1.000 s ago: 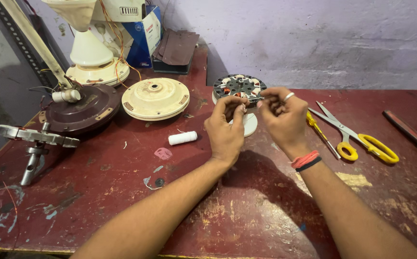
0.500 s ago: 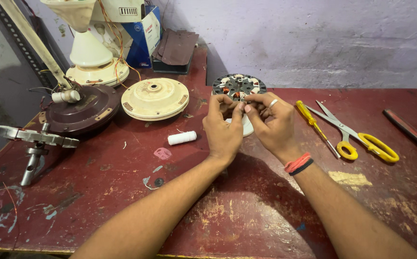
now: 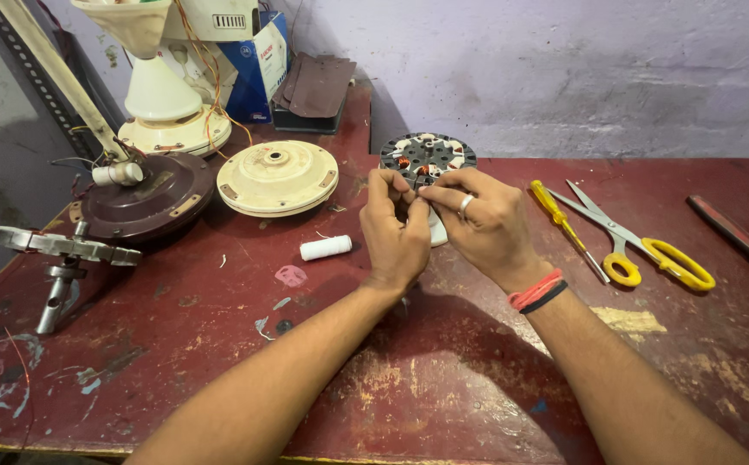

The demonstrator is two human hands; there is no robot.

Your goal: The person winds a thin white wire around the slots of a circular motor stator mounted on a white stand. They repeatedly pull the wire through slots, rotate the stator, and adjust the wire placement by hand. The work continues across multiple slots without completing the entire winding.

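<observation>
Worn red paint covers the desk (image 3: 443,379), scratched and flecked. My left hand (image 3: 394,239) and right hand (image 3: 484,226) meet near the middle of the far half, fingertips pinched together on something small between them; it is too hidden to tell what it is. A white piece (image 3: 437,231) shows just under my hands. Touching my fingertips on the far side sits the round motor stator (image 3: 427,157) with copper windings, close to the far edge. A ring sits on my right hand, red and black bands at that wrist. Left of my left hand lies a white thread spool (image 3: 325,248), well short of the cream fan cover (image 3: 277,176) beyond it. Toward the left edge: a dark brown fan housing (image 3: 150,196) and a grey metal bracket (image 3: 62,254). Toward the right edge: a yellow-handled screwdriver (image 3: 565,226), then yellow-handled scissors (image 3: 641,245) just beside it. Far left corner holds a cream fan base (image 3: 161,108) and a blue box (image 3: 258,67).
</observation>
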